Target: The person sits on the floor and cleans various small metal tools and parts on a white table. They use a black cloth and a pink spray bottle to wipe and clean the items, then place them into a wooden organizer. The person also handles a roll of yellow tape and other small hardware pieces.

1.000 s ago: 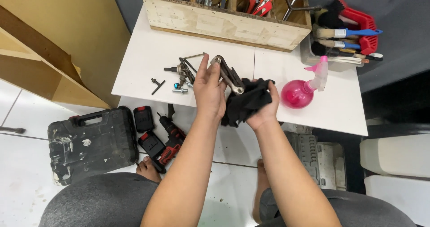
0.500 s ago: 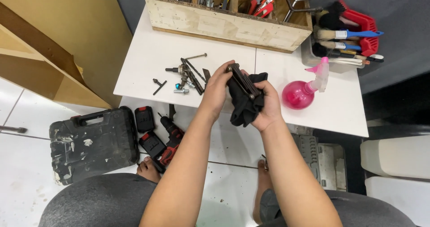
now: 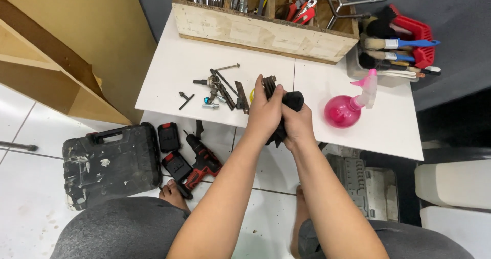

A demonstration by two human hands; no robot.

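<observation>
Both hands have closed together — left hand (image 3: 264,113) and right hand (image 3: 298,126) grip cloth-wrapped tool (image 3: 269,86) above table edge (image 3: 204,120).

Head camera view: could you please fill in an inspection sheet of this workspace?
Surface: white table, two panels joined by a seam.
Job's things: folding multi-tool and black cloth, held together above the table's front edge.
Clutter: loose bits and screws; pink spray bottle; wooden tool crate; brushes in a red basket.
Hands: left hand wrapped around the tool; right hand gripping the cloth.
Cables: nothing seen.
Surroundings: tiled floor with black tool case, red cordless drill, batteries; wooden shelf at left.
</observation>
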